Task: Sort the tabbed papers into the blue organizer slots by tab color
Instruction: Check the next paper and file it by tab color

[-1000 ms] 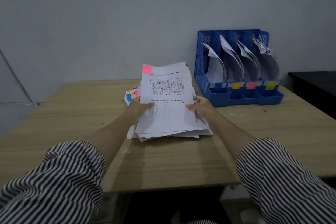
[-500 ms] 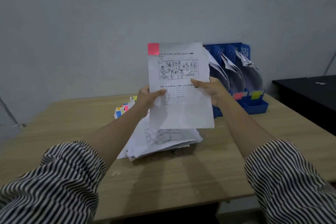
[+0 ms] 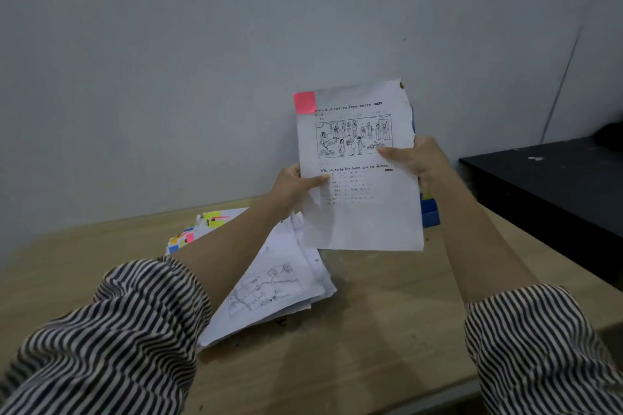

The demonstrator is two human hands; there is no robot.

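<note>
Pink-tabbed sheet (image 3: 360, 178) in both grips

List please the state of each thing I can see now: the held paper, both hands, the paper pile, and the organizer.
Pink-tabbed paper: lifted upright, off the pile, gripped at both side edges.
Left hand: closed on the paper's left edge.
Right hand: closed on the paper's right edge.
Paper pile: lying on the wooden table, fanned and untidy.
Blue organizer: almost fully hidden behind the held paper; contents cannot be told.

A wooden table (image 3: 371, 347) is carrying a loose paper pile (image 3: 269, 286), and a blue organizer (image 3: 429, 212) is peeking out behind.
</note>
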